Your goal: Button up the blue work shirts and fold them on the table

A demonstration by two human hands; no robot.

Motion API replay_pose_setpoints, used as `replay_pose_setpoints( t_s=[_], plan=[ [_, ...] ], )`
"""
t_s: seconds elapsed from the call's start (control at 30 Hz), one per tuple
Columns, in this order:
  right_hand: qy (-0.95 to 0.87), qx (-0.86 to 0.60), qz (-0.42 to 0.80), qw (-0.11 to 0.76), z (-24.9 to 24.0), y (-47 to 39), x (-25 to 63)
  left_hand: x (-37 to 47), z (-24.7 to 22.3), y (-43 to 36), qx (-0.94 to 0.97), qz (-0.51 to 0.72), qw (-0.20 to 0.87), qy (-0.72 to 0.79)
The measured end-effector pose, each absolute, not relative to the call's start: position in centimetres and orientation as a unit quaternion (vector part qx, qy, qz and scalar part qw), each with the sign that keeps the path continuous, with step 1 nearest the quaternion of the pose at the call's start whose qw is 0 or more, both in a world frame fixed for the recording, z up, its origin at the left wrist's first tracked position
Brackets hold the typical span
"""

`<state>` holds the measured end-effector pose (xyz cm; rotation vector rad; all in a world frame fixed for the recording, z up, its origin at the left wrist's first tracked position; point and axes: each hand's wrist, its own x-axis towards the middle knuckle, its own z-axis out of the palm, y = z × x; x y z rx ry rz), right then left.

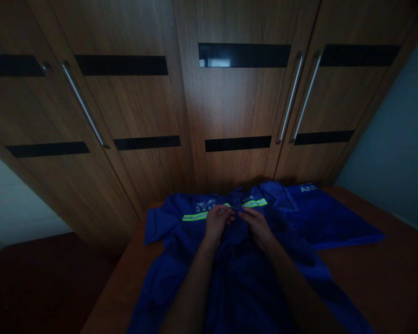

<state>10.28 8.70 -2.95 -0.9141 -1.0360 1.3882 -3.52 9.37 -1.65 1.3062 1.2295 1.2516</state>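
Observation:
A dark blue work garment (176,241) with bright yellow-green reflective stripes lies spread front up, its collar at the far end. Pale printed marks show on its chest, and its lower end runs out of view. My left hand (218,222) is closed in a pinch on the front opening, between the two chest stripes. Close beside it, my right hand (255,223) pinches the opposite front edge with thumb and fingers. The fingertips nearly meet. Whether a button or zip lies between them is too dark and small to make out.
Under the garment is a reddish-brown wooden table (362,273). A folded blue cloth item (337,222) with white lettering lies at the right, partly beneath the garment. A wooden wardrobe (230,102) with metal handles stands behind the table. Pale walls flank it, and the light is dim.

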Motion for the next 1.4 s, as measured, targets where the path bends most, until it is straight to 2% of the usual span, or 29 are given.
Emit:
replay_pose_setpoints(
  t_s=[0.23, 0.8, 1.4],
  plan=[
    [-0.447, -0.383, 0.573, 0.570, -2.2, 8.6, 9.9, -3.5, -1.3, 9.6, 0.499, 0.548, 0.486, 0.463],
    [-0.520, -0.433, 0.498, 0.542, -2.4, 9.1, 9.4, -4.0, -1.6, 10.1, 0.626, 0.509, 0.361, 0.469],
    [-0.597, -0.472, 0.384, 0.523, -3.5, 9.2, 9.2, -4.2, -1.9, 10.2, 0.644, 0.492, 0.355, 0.466]
  ],
)
